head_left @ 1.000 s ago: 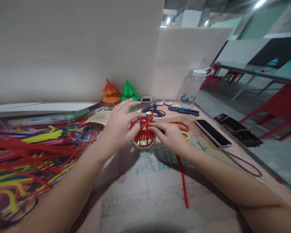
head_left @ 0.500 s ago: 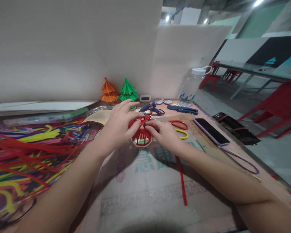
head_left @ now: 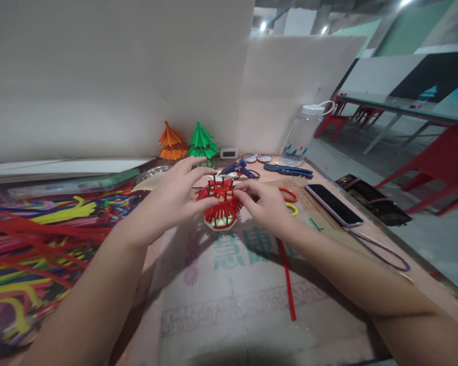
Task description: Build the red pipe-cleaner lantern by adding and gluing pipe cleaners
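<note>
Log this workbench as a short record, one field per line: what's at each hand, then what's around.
Left hand: left hand open, thumb and fingers spread beside the model; contact unclear
Right hand: right hand, fingertips at the model's right side; grip unclear
Centre: red fringed model with dark upright posts, on a pale base
Behind: orange tree, green tree, blue glue gun
Left side: heap of multicoloured pipe cleaners
Right side: phone, clear water bottle with white lid
Front: red strip
</note>
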A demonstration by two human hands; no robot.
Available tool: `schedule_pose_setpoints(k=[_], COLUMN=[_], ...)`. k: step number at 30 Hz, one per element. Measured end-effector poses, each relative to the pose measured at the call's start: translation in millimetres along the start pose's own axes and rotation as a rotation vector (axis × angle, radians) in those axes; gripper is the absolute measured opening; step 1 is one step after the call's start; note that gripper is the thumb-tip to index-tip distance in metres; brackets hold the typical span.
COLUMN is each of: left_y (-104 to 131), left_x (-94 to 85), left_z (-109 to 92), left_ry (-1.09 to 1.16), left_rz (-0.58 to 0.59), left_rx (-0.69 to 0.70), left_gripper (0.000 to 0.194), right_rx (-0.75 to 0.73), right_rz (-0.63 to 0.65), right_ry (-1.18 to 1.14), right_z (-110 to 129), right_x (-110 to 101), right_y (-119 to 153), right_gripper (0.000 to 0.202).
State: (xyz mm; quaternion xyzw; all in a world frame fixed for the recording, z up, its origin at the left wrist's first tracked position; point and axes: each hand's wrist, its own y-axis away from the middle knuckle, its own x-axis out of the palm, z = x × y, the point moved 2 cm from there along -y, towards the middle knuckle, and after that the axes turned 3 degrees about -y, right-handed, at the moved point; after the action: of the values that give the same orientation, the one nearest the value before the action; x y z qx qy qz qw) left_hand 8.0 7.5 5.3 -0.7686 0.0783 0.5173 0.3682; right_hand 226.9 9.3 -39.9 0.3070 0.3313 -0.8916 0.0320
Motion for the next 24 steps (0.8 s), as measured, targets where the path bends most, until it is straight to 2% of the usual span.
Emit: schedule_pose_setpoints(k=[2,4,6,9,14,24], left_y=[1,0,-2,-5,-6,-7], left_x=[4.2,10.0,15.4,20.4,23.9,25.1], left_z=[9,16,19,18,17,19], left_ry=[0.07,0.155,0.233,0.305,0.389,0.386], left_rz=[0.097,0.147,0.169,0.183,0.166,0.174], left_rx=[-0.011,-0.014,-0.016,-0.034,-0.035,-0.03], left_gripper=[0.05,0.04,0.03,0.024,0.018,0.019], right_rx=[-0.115,-0.249,-0.314,-0.315,-0.357,-0.468], right_rz=[-0.028,0.005,0.079,0.179,0.225,0.162], right_ry=[0.02,0.057,0.099,0.143,0.16,0.219], right_z=[7,16,24,32,31,22], right_x=[-10,-16,-20,-18,-12,-1], right_y=[-8,-19,-29,-38,-35,-27], right_gripper=[0.016,0.015,0.015,0.015,0.018,0.019])
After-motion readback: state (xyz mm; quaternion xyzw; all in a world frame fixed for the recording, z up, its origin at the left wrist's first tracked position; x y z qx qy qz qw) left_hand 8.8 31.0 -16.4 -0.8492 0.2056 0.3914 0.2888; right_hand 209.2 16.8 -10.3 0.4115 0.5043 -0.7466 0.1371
